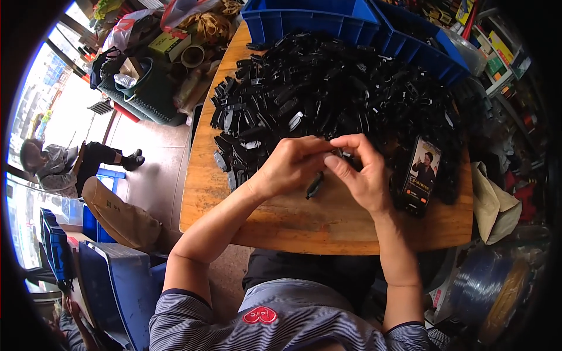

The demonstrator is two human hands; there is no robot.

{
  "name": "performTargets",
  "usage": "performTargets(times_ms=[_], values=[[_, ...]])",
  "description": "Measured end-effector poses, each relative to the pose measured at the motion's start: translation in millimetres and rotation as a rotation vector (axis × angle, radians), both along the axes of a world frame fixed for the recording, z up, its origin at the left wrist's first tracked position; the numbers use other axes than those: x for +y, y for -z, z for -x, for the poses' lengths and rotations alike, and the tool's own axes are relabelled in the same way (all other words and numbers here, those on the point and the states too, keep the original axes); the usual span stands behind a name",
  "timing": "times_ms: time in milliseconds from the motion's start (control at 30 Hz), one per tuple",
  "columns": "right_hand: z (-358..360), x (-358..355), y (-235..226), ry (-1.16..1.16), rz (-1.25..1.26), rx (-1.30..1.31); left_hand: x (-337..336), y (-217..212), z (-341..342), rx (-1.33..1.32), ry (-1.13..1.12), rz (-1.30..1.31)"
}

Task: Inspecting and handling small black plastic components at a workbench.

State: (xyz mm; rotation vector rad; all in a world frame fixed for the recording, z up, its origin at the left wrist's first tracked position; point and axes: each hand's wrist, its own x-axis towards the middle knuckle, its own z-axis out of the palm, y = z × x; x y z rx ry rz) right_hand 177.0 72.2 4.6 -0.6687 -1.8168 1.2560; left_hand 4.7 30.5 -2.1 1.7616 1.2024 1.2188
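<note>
Over the near part of the wooden table (281, 231), my left hand (290, 167) and my right hand (370, 178) meet fingertip to fingertip. Both are closed in a pinch around a small black part (346, 157), mostly covered by the fingers. Just below my left hand is another slim black piece (315, 186); whether it lies on the wood or hangs from the fingers I cannot tell. Beyond my hands spreads a big heap of small black plastic parts (328, 82), a few with shiny, light-reflecting faces. A lit phone (422, 172) stands propped to the right of my right hand.
Blue plastic crates (316, 26) stand at the table's far edge. To the right are a beige cloth (494, 205) and a wrapped spool (489, 286). On the left, a person (64, 167) sits near a blue bin (120, 281); bags and a dark green basket (143, 88) lie farther back.
</note>
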Motion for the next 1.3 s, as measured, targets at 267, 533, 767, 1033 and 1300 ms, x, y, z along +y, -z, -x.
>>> performTargets(times_ms=[267, 533, 767, 1033, 1300], values=[[-40, 24, -21, -0.105, 0.034, -0.449, -6, -5, 11, 0.633, -0.209, -0.234], [-24, 17, -7, -0.009, -0.148, -0.437, 8, 17, 6, 0.812, -0.177, -0.36], [-12, 10, -2, -0.083, 0.158, -0.114, -6, -1, -2, -0.569, 0.009, 0.213], [-8, 4, 2, 0.006, -0.043, -0.121, -7, -9, 3, 0.388, -0.064, -0.329], [-14, 11, -4, -0.151, 0.207, 0.094, -6, -12, 14, 0.124, -0.055, -0.13]])
